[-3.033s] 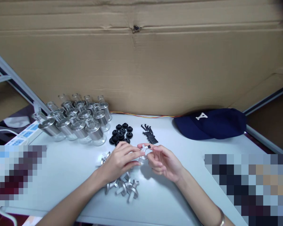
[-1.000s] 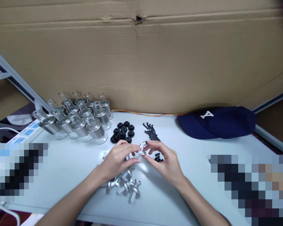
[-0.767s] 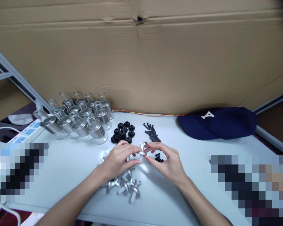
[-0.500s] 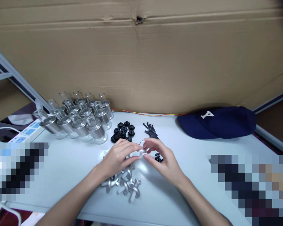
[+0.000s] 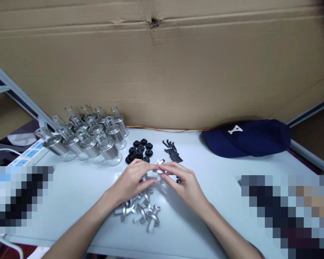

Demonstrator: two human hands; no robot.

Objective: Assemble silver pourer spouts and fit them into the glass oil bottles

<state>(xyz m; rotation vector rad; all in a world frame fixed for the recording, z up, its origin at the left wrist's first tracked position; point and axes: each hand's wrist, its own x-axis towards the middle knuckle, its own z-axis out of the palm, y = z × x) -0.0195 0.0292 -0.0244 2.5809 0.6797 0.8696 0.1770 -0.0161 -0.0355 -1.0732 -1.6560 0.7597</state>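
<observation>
Head view: left hand (image 5: 131, 181) and right hand (image 5: 184, 183) pinch one small metal fitting (image 5: 159, 169).

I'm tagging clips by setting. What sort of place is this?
Probably a small assembly bench: batches of glass jars, black caps and screws on a table, cardboard behind.
</observation>
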